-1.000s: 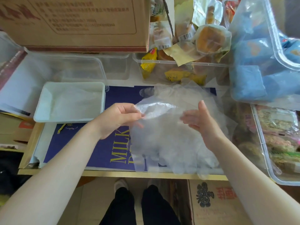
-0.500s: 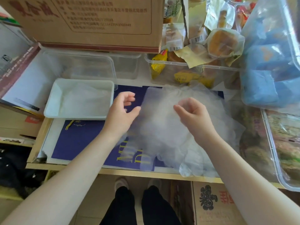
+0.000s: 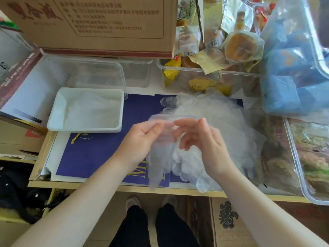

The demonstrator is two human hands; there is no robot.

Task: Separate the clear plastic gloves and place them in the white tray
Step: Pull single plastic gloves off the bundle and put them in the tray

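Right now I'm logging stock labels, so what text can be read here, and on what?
"MI", gold letters partly hidden by the hands: blue sheet.
Gold script near its left edge: too small to read.
Red Chinese print and digit rows: cardboard box, too blurred to quote.
Barcodes: snack packets, digits unreadable.
Black character: lower box, unclear.

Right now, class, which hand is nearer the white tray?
Left. The left hand is just right of the white tray; the right hand lies farther right, over the gloves.
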